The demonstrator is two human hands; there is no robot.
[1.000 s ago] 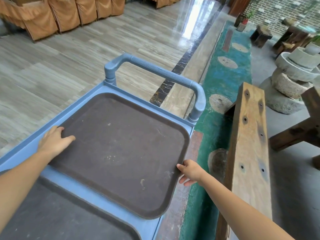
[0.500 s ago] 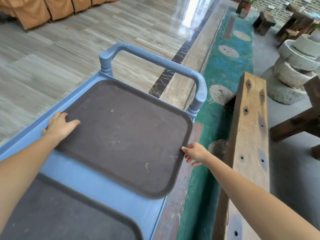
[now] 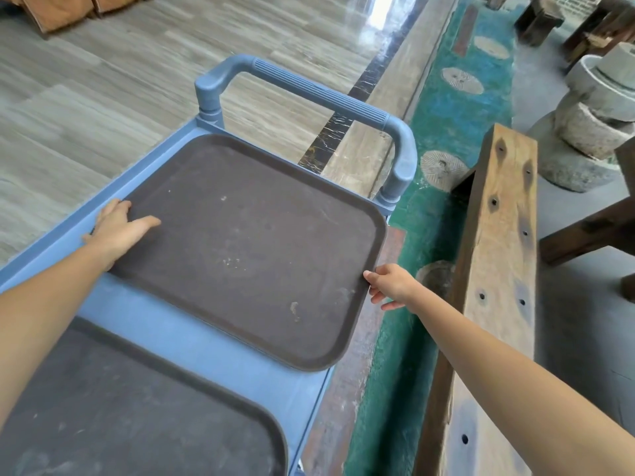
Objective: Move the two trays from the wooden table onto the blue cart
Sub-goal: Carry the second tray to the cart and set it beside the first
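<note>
A dark brown tray (image 3: 251, 242) lies on the top of the blue cart (image 3: 192, 341), close to the cart's ribbed handle (image 3: 316, 91). Its right edge hangs a little past the cart's side. My left hand (image 3: 118, 228) holds the tray's left rim, thumb on top and fingers under the edge. My right hand (image 3: 391, 285) pinches the tray's right rim. A second dark tray (image 3: 120, 407) lies flat on the cart nearer to me, at the lower left, apart from both hands.
A long wooden bench (image 3: 498, 269) runs along the right of the cart, with a green painted strip (image 3: 443, 115) of floor between. Stone mills (image 3: 591, 111) and a dark wooden leg (image 3: 591, 228) stand at the far right. Grey plank floor (image 3: 103, 80) lies to the left.
The tray has slid further along the cart toward the handle, with both hands keeping their hold on its rims. More blue cart top shows between the two trays.
</note>
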